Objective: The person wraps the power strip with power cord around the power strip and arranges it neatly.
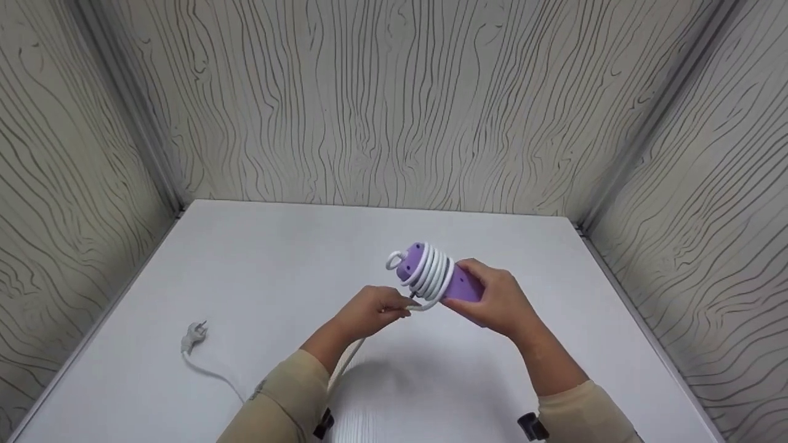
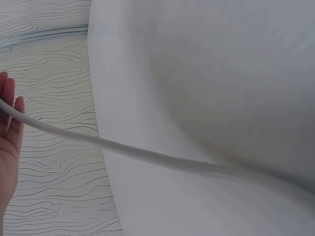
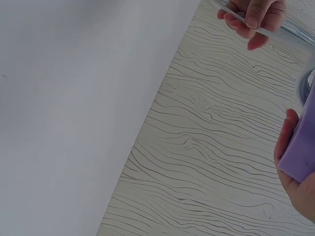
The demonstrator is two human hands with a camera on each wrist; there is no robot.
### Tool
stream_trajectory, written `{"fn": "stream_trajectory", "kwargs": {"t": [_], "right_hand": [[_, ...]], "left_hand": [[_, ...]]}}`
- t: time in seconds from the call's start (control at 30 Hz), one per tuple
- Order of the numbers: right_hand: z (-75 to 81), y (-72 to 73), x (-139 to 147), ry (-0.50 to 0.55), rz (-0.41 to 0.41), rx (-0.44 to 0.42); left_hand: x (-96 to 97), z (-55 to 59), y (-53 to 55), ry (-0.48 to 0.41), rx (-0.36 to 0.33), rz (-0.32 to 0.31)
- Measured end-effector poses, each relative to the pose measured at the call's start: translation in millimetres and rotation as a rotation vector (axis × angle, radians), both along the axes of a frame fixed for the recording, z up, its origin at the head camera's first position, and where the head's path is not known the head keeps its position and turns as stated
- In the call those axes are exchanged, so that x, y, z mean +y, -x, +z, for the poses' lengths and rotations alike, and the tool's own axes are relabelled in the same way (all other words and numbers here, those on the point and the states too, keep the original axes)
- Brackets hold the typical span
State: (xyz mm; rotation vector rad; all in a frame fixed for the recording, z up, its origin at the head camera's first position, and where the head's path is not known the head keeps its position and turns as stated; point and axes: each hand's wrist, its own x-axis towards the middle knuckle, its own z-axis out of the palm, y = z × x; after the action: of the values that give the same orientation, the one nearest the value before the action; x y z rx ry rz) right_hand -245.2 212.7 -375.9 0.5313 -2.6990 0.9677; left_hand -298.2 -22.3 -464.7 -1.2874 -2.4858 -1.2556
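Note:
My right hand (image 1: 502, 301) grips the lower end of a purple power strip (image 1: 463, 287), thumb and fingers on opposite sides, holding it tilted above the table. Several turns of its white cord (image 1: 434, 274) wrap the upper half, and a small loop of cord stands out at the top end. Just left of the strip, my left hand (image 1: 372, 309) pinches the cord between thumb and fingers. From there the cord (image 2: 147, 156) runs back past the left wrist in the left wrist view. The right wrist view shows the strip's purple end (image 3: 300, 152) against the right palm.
A white two-pin plug (image 1: 196, 334) lies on the left of the white table (image 1: 277, 252), its cord trailing toward the left sleeve. Wood-grain panels (image 1: 381, 104) enclose the table at the back and both sides.

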Motion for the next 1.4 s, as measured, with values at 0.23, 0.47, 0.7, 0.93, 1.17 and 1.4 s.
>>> {"fn": "stream_trajectory", "kwargs": {"t": [0.23,0.47,0.7,0.93,1.17,1.4], "right_hand": [[1.4,-6.0,-2,-0.025,0.145,0.013],[1.0,-12.1,-9,-0.044,0.352,0.026],[-0.6,-17.8,-16,-0.100,0.466,0.013],[-4.7,-18.0,-19,-0.153,0.512,0.021],[-8.9,-19.4,-22,-0.173,0.558,-0.020],[-14.5,-22.9,-24,-0.199,0.651,-0.093]], "left_hand": [[-1.7,11.1,3.2,0.041,-0.114,0.034],[-0.1,9.1,4.9,0.050,-0.216,0.047],[1.4,13.2,11.7,0.196,-0.139,0.033],[-1.3,31.0,11.3,0.295,0.012,-0.002],[-2.0,41.2,17.8,0.356,0.088,0.094],[-9.2,42.1,23.8,0.302,0.054,0.174]]}}
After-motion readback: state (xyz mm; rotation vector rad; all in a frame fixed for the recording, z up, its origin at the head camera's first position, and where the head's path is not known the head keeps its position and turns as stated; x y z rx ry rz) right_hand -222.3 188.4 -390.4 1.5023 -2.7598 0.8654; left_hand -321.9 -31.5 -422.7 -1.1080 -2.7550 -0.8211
